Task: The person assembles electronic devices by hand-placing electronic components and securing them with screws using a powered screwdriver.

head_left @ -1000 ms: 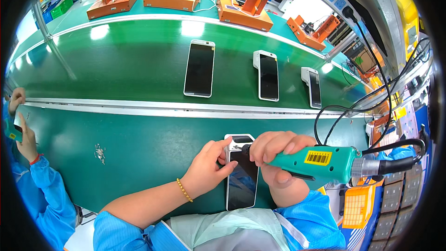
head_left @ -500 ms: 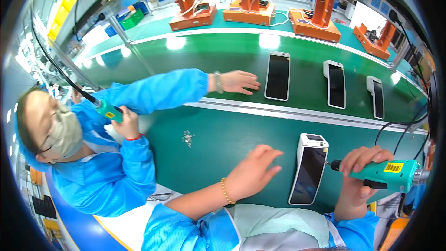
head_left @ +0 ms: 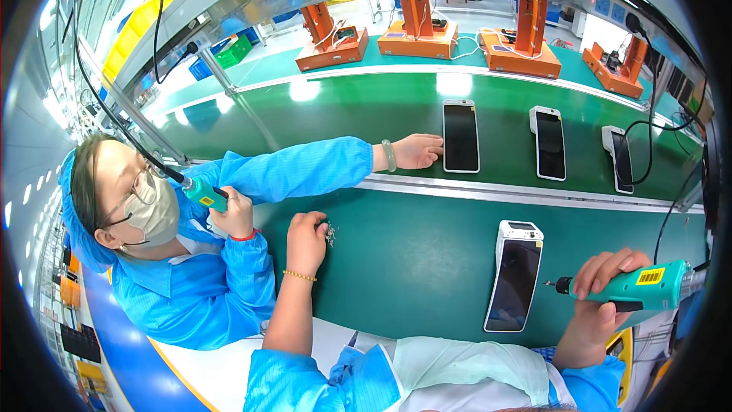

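Note:
My right hand (head_left: 587, 328) grips a teal electric screwdriver (head_left: 652, 288), held level with its bit pointing left. The bit hangs just right of a white handheld payment terminal (head_left: 512, 286), apart from it. That terminal lies on the green worktop with its dark screen up. Far to the left, my left hand (head_left: 306, 238) has its fingers bent down at a small pile of tiny silver pieces (head_left: 330, 235) that look like screws. Its fingertips are partly hidden, so what they pinch cannot be made out.
A co-worker (head_left: 183, 259) at left holds another teal screwdriver (head_left: 207, 194) and reaches one hand to a terminal (head_left: 460, 137) on the green conveyor (head_left: 343, 107). Two more terminals lie farther right. A metal rail (head_left: 488, 192) divides worktop and belt. Orange stands (head_left: 418, 42) are behind; cables hang at right.
My left hand has moved left from beside the terminal to the small pile. The screwdriver bit has drawn off the terminal's edge. The co-worker's outstretched hand is now at the far terminal.

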The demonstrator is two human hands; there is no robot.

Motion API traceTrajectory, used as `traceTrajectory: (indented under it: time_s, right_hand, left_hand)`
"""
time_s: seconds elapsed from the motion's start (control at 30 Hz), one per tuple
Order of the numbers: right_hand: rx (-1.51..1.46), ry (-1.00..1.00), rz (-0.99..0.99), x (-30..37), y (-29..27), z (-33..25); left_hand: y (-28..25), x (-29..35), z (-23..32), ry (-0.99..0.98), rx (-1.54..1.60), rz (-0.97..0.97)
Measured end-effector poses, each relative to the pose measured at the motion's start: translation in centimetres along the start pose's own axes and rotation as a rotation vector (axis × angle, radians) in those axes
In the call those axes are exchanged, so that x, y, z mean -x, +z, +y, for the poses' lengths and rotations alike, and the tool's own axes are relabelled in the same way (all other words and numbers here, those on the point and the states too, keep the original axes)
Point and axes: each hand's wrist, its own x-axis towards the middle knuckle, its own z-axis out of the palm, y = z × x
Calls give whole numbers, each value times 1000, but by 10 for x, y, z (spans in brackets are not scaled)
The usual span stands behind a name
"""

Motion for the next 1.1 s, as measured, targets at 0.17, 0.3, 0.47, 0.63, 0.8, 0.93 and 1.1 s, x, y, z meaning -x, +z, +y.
traceTrajectory:
  time_s: [0.17,0.3,0.47,0.63,0.8,0.93,1.1]
  right_hand:
    - [7,-24,-23,0,-7,-3]
    - [13,-62,-49,-2,-4,0]
    - [46,-52,-65,-4,2,3]
    - [-24,-2,-27,-6,4,4]
    - [-288,102,-74,-5,5,-5]
    - [-391,94,-72,-2,6,-6]
    - [-372,-114,-86,-1,6,-7]
  left_hand:
    - [5,-10,1,-31,-9,-39]
    - [10,-10,2,-17,-24,-27]
    - [-1,-9,18,41,0,46]
    - [4,10,85,-105,527,-276]
    - [34,49,165,-256,1064,-1057]
    - [65,65,202,-455,1381,-1381]
    - [80,78,221,-527,1614,-1596]
